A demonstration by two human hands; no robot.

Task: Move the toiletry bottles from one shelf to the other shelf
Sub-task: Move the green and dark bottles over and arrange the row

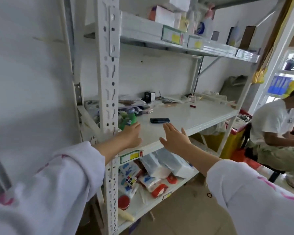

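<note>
A green bottle (130, 120) lies at the left end of the white middle shelf (193, 116), half hidden behind the slotted upright post. My left hand (131, 135) reaches to it, fingertips touching its near side; whether the fingers wrap it is not clear. My right hand (174, 138) hovers flat and open over the shelf's front edge, holding nothing. On the top shelf (143, 33) stand several white and pink bottles and boxes (205, 26), blurred.
A dark blue flat case (159, 120) lies just beyond my right hand. Small clutter lines the back of the middle shelf. The bottom shelf holds tissue packs (166, 164), a puzzle cube and red lids. A seated person (277, 131) is at the right.
</note>
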